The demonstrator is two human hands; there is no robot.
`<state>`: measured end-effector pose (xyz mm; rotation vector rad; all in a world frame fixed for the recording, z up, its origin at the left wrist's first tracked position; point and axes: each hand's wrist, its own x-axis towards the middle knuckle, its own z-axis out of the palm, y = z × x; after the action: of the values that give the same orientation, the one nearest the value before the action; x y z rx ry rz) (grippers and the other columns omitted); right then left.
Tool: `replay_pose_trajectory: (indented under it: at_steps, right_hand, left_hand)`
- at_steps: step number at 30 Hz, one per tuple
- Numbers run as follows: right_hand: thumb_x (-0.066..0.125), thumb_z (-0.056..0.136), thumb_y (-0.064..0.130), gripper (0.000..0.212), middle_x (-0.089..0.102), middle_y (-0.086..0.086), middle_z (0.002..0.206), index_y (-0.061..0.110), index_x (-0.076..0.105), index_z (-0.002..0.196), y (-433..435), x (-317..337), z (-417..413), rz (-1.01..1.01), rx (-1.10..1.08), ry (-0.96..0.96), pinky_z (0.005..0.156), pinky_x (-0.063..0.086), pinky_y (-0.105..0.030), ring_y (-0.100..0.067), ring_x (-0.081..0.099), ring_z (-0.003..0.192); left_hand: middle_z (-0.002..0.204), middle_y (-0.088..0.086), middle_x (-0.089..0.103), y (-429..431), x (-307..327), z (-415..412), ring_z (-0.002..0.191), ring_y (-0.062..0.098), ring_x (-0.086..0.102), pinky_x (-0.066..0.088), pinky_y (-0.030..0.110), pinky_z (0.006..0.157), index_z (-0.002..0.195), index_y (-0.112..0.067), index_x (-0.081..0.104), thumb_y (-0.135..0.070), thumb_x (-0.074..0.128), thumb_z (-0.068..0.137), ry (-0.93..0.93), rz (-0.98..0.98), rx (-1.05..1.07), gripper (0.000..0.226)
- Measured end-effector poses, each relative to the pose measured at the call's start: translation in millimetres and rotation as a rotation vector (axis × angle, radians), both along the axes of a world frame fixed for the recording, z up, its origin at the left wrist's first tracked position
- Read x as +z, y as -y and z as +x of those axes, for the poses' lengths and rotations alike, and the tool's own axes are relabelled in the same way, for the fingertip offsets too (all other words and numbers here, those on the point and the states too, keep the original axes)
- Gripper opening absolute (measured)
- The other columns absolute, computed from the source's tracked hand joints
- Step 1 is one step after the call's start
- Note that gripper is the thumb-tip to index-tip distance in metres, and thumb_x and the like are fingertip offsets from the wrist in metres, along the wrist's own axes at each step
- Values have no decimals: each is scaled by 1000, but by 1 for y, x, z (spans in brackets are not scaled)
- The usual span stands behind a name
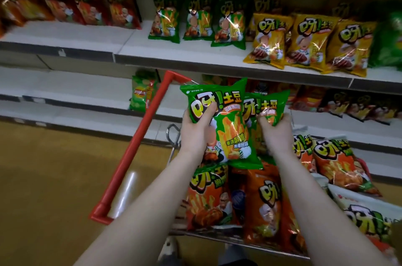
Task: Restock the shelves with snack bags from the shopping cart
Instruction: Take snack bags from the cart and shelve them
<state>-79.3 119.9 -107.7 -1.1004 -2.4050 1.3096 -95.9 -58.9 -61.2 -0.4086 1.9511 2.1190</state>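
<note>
Gripping one green bag [232,135] in the left hand [195,133], with the thumb curled over its front. Clutching a second green bag [268,103] in the right hand [277,133], tucked just behind. Holding both up over the cart [134,146], near its red-handle edge, above the orange bags [208,196] piled inside, facing the shelves [87,35].

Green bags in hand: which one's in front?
The green bag in the left hand; it overlaps the second bag in the right hand, partly hiding it.
</note>
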Motion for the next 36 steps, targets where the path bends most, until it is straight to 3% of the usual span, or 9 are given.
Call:
replay_pose_trajectory:
  at_steps: [2,4,8,12,17,22,26,33,36]
  right_hand:
    - [61,86,43,67,50,-17,132,7,33,136,20,25,0,28,3,-32,98,40,-49,-38,48,121]
    - [59,89,40,67,48,-17,137,5,30,138,40,48,-1,53,-6,-78,99,37,-45,-37,46,123]
    - [55,93,32,67,42,-18,141,2,22,143,78,82,-5,24,-23,-198,96,36,-35,-34,43,127]
    - [57,91,29,58,49,-15,129,2,30,135,99,94,-16,-26,-78,-303,88,33,-28,-31,47,119]
    - [55,90,34,70,36,-15,143,4,20,143,101,100,-39,-58,-78,-350,105,30,-39,-31,35,132]
    - [58,86,43,80,33,-15,144,4,19,143,84,102,-79,-78,-58,-355,107,30,-44,-33,32,134]
    - [60,88,40,89,17,-17,154,5,5,149,64,104,-124,-103,4,-339,112,24,-44,-33,22,140]
    - [64,86,41,89,7,-15,157,16,9,151,12,90,-217,-87,7,-337,113,18,-46,-31,8,145]
    - [64,85,44,88,12,-14,157,18,12,151,-10,80,-257,-66,-6,-338,112,22,-47,-33,15,143]
  left_hand:
    - [94,-24,52,19,12,-7,91,2,54,38,23,80,121,-32,43,-41,67,84,-34,9,-48,45]
    - [99,-22,51,39,27,-15,85,-5,49,35,26,86,135,-29,38,-40,65,86,-73,23,-94,57]
    - [141,-3,44,74,47,-33,122,14,44,33,33,97,149,-21,27,-46,66,83,-115,50,-139,81]
    - [117,-10,46,92,65,-52,114,13,45,33,31,92,144,-25,33,-47,65,83,-148,77,-202,72]
    - [119,-10,50,96,84,-83,110,14,49,35,32,92,136,-28,31,-49,66,80,-142,65,-332,70]
    - [116,6,53,85,97,-123,108,25,53,43,47,98,130,-21,29,-47,71,53,-135,-23,-348,91]
    - [134,12,42,62,103,-167,117,31,49,43,53,100,132,-27,24,-59,67,39,-166,-97,-244,108]
    - [125,11,47,27,88,-270,109,27,51,41,41,95,136,-16,21,-36,72,79,-253,-185,-105,79]
    - [128,10,49,16,75,-314,113,29,52,42,43,97,138,-14,25,-32,76,77,-306,-263,-54,82]
